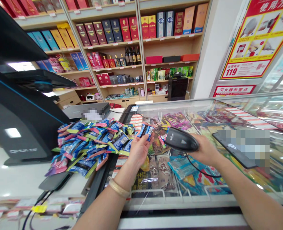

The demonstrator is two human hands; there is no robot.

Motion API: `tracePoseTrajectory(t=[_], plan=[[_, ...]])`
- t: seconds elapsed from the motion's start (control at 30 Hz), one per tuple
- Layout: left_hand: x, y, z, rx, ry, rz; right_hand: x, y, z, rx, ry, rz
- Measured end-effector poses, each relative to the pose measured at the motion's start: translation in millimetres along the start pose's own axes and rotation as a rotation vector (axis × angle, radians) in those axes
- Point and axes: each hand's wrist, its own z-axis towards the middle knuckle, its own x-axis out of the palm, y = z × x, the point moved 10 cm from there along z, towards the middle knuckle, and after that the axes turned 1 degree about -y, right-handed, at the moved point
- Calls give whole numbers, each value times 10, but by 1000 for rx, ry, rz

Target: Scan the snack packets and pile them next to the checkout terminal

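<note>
My left hand pinches a small blue snack packet, its printed back turned up, above the glass lid of a freezer. In my right hand is a black barcode scanner, its head facing left toward the packet, a short gap apart. The scanner's cable hangs below it. Left of my left hand lies a heap of similar blue, pink and green packets, spread over the counter and onto the freezer's edge.
A dark checkout terminal stands at the left, with a flat black device on the white counter. On the freezer glass lies a dark tablet-like board, partly blurred. Shelves of boxes and bottles line the back wall.
</note>
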Motion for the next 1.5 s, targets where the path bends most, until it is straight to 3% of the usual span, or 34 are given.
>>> tracePoseTrajectory(t=[0.1,0.23,0.4,0.57,0.73,0.97,1.3,1.5], plan=[[10,0,15,25,27,48,-151,-70,11,-1,-44,46],[72,-79,39,189,29,231,-516,-363,-8,65,-158,-61],[427,41,123,249,96,515,-910,-865,-133,283,-251,-397],[738,189,261,302,70,611,-1106,-1086,-225,388,-297,-508],[906,352,304,359,40,901,-1161,-1175,-270,453,-297,-542],[1150,376,85,581,58,1406,-1141,-1203,-268,467,-293,-545],[1175,489,-11,621,93,1424,-1047,-1182,-227,445,-256,-537],[1177,406,-56,667,161,1409,-1021,-1150,-203,448,-229,-543]])
